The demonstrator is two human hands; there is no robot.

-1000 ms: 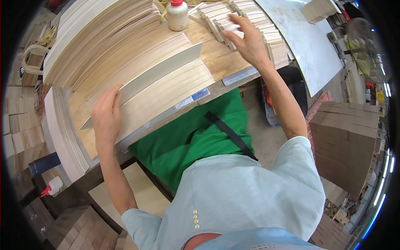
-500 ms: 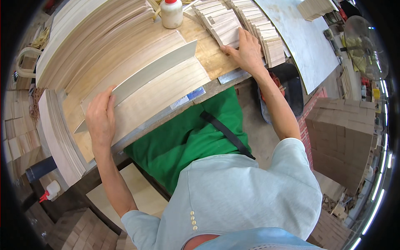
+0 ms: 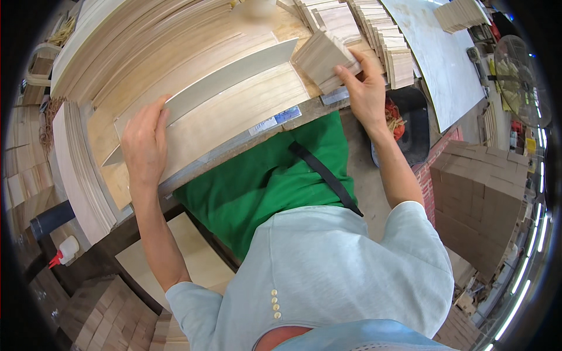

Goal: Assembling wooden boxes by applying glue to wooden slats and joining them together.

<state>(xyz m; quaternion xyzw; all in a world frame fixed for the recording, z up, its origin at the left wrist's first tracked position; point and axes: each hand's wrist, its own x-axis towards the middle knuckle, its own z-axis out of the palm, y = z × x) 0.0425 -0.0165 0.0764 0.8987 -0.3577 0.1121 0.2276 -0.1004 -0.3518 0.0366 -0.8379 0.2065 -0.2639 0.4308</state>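
Note:
My left hand (image 3: 145, 140) is closed over a long thin grey strip (image 3: 228, 73), toward its left end. The strip stands on edge across the pale wooden boards (image 3: 246, 108) on the bench. Up at the right, my right hand (image 3: 367, 88) pinches a small rectangular wooden piece (image 3: 321, 59) by its right side, thumb on top. That piece is raised and tilted over the bench edge; whether it is one piece or several together I cannot tell. Just beyond it lie overlapping rows of similar small wooden pieces (image 3: 392, 55).
Long stacked boards (image 3: 152, 52) fill the far left, with another stack (image 3: 79, 169) beside my left arm. A blurred white bottle (image 3: 254, 14) stands at the back. A black bin (image 3: 413, 131) sits right of the bench; a fan (image 3: 515, 79) and big wood stacks (image 3: 474, 199) are farther right.
My right hand has lifted a wooden piece off the row and drawn it toward me. My left hand stays on the grey strip. The view has shifted slightly.

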